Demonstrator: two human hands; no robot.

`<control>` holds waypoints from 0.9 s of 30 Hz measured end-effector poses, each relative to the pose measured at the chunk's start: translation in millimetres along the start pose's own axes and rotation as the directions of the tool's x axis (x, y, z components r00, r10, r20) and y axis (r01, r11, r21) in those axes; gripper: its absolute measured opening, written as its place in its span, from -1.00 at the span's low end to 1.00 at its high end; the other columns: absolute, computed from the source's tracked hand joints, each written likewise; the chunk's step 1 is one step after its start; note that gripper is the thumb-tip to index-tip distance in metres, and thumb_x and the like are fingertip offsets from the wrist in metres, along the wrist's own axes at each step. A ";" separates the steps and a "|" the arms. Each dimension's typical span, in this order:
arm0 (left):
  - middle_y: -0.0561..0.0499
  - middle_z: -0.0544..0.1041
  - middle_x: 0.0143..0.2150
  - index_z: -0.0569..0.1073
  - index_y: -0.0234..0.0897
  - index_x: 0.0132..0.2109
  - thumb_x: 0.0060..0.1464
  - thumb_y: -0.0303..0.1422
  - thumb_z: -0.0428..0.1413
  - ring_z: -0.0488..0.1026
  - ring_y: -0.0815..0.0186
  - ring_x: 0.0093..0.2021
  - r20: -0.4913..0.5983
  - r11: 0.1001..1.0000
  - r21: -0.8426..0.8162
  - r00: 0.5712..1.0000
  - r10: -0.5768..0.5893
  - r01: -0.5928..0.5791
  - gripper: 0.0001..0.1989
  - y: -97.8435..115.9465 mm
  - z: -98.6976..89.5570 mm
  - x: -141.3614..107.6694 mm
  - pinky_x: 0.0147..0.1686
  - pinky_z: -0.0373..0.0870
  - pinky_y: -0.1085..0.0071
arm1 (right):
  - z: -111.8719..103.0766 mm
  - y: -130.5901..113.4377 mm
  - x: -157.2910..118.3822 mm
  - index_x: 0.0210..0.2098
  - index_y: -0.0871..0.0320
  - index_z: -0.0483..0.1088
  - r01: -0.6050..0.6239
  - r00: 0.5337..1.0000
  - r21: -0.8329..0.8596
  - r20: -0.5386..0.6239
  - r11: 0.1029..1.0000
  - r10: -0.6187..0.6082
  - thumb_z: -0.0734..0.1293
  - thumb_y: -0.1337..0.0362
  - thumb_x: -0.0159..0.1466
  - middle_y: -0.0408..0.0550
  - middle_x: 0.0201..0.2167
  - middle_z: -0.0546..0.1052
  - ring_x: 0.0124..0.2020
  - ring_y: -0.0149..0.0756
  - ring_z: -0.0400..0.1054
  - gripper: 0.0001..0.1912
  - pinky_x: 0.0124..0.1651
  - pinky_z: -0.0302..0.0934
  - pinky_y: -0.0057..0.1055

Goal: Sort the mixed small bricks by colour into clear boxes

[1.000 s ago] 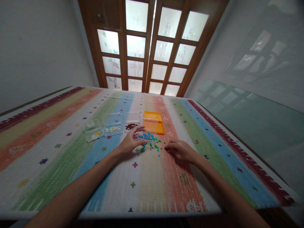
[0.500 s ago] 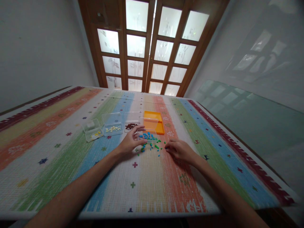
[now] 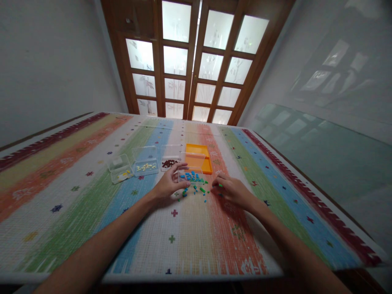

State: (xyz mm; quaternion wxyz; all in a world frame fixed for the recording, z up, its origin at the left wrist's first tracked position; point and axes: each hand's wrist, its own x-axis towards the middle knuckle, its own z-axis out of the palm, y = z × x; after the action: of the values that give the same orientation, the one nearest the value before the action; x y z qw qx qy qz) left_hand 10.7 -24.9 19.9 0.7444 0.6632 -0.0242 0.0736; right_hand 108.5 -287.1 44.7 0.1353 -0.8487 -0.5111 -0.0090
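Observation:
My left hand [image 3: 171, 182] is curved around the left side of a clear open box [image 3: 199, 176] that holds blue and green pieces. Its thumb and fingers grip the box wall. Several loose green and blue pieces [image 3: 202, 190] lie on the cloth in front of the box. To the right of them is my right hand [image 3: 228, 188], its fingertips pinched together just above the cloth. Something small and green or blue shows at those fingertips. Behind the clear box lies an orange two-part tray [image 3: 206, 165].
Left of my left hand stand three open clear boxes: one with dark brown pieces [image 3: 169, 163], one with pale pieces [image 3: 146, 166], one with yellow pieces [image 3: 124, 175]. A striped cloth [image 3: 159, 245] covers the table. Wooden doors [image 3: 190, 61] stand beyond.
My right hand has lifted slightly, and a small green or blue piece now shows at its fingers. Fewer loose pieces lie beside it. My left hand has hardly moved.

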 end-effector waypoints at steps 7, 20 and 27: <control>-0.21 0.42 0.21 0.40 -0.19 0.12 -0.15 -0.41 0.41 0.53 0.20 -0.05 0.035 1.000 -0.018 0.999 -0.019 0.019 -0.34 2.0 2.2 -2.7 0.07 0.43 0.10 | -29.7 -24.9 40.1 -0.23 0.18 0.43 0.160 0.976 0.096 -0.166 0.982 -0.143 0.27 0.37 0.39 0.00 -0.24 0.51 -0.23 -0.30 0.39 -0.90 -0.19 0.16 -0.43; -0.13 0.47 0.11 0.41 -0.17 0.09 -0.19 -0.46 0.40 0.53 0.19 -0.03 0.055 0.996 -0.087 0.998 -0.020 0.025 -0.35 -5.0 5.4 -2.1 0.00 0.46 0.20 | -12.0 -49.3 88.0 -0.17 0.17 0.53 0.387 0.918 0.062 0.065 0.920 -0.391 0.33 0.44 0.28 0.06 0.07 0.52 -0.23 -0.31 0.41 -0.83 -0.25 0.15 -0.43; -0.12 0.47 0.08 0.43 -0.20 0.07 -0.22 -0.49 0.39 0.51 0.18 -0.01 0.047 0.996 -0.090 0.999 -0.002 0.006 -0.35 -4.9 5.1 -0.6 0.03 0.43 0.19 | -7.8 -48.9 89.0 -0.20 0.16 0.56 0.397 0.914 0.083 0.061 0.914 -0.402 0.33 0.45 0.28 0.04 0.03 0.55 -0.26 -0.33 0.44 -0.82 -0.28 0.18 -0.45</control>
State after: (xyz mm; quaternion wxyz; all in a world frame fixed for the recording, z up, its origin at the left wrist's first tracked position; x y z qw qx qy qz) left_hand 11.2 -30.6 15.6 0.7729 0.6307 -0.0438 0.0553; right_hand 109.3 -190.3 76.7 0.1399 -0.7209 -0.6786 0.0136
